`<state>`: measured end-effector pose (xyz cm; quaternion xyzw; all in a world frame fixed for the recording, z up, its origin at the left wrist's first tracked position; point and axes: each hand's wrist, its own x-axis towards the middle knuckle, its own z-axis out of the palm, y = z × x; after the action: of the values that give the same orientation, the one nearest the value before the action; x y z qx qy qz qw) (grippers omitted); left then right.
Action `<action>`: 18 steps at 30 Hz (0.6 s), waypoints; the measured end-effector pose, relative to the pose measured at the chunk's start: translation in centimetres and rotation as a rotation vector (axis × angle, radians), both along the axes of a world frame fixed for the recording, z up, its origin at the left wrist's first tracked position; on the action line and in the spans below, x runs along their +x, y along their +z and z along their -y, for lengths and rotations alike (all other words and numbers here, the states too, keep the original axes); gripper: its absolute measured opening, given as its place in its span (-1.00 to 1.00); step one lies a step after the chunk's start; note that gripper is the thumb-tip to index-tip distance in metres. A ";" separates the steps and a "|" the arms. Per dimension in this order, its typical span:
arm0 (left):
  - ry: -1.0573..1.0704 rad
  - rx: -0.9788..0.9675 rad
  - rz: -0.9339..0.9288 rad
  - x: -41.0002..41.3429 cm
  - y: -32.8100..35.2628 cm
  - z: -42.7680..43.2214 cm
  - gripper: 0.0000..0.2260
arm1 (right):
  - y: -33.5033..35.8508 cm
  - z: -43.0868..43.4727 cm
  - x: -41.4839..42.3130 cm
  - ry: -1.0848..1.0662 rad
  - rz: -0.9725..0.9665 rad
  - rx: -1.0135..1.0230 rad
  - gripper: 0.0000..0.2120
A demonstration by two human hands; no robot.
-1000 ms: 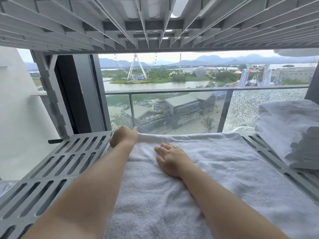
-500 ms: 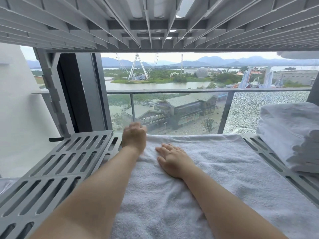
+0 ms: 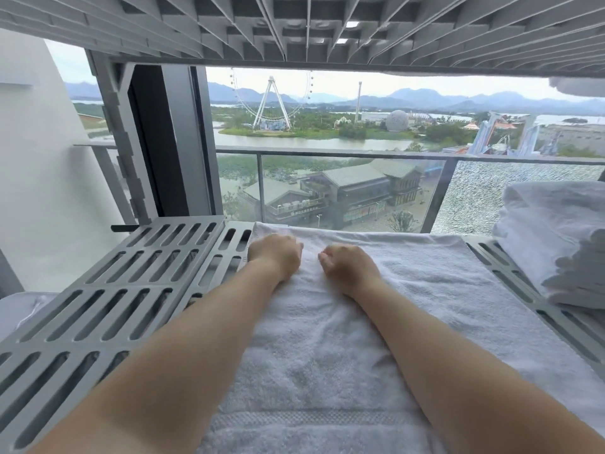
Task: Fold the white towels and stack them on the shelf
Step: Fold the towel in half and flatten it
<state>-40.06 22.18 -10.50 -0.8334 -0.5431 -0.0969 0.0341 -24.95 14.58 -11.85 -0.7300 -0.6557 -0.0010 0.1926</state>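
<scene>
White towel (image 3: 327, 348) spread flat on grey slotted shelf (image 3: 108, 309), covering middle portion, far edge near shelf's back rim. Left hand (image 3: 275, 257) on towel's far left corner area, fingers curled under in loose fist, knuckles up; whether cloth pinched inside cannot be told. Right hand (image 3: 348, 268) just right of left hand, apart from it, also resting on towel with fingers curled inward; grip on cloth likewise not discernible. Both forearms extended over towel from near edge. Stack of folded white towels (image 3: 556, 244) at right end of shelf, well apart from hands. Underside of upper slatted shelf (image 3: 327, 24) overhead. Glass balcony railing (image 3: 343, 191) behind shelf.
</scene>
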 end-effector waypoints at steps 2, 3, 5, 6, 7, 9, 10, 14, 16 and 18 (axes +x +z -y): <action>0.004 -0.058 0.011 0.0 -0.2 1.3 -0.56 | 0.4 0.8 0.2 0.042 -0.018 -0.113 -0.67; 0.005 -0.075 0.020 0.1 -0.3 2.1 -0.56 | 0.6 1.3 0.2 0.064 -0.026 -0.156 -0.64; 0.010 -0.098 0.033 0.2 -0.3 4.0 -0.58 | 0.8 2.7 0.3 0.086 -0.029 -0.197 -0.59; 0.010 -0.106 0.030 0.2 -0.3 5.0 -0.58 | 0.7 3.5 0.3 0.091 -0.031 -0.198 -0.59; 0.009 -0.109 0.024 0.1 -0.4 6.0 -0.57 | 0.6 4.4 0.4 0.093 -0.037 -0.192 -0.59; 0.012 -0.114 0.017 -0.2 -0.4 8.1 -0.57 | 0.2 6.5 0.5 0.091 -0.071 -0.167 -0.58; 0.015 -0.121 0.020 -0.4 -0.3 9.1 -0.57 | 0.1 7.5 0.5 0.089 -0.096 -0.156 -0.57; 0.006 -0.174 0.073 -2.2 0.4 13.1 -0.57 | -0.1 11.5 0.3 0.108 -0.069 -0.124 -0.49; -0.011 -0.192 0.102 -3.4 0.8 15.0 -0.57 | -0.1 13.4 0.0 0.126 -0.051 -0.143 -0.46; -0.017 -0.202 0.093 -4.8 1.0 16.8 -0.61 | -0.3 15.1 -0.3 0.148 -0.014 -0.149 -0.42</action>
<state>-44.85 5.36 -9.46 -0.8318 -0.5439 -0.0807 -0.0760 -25.30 -0.49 -12.13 -0.6917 -0.7050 0.0670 0.1417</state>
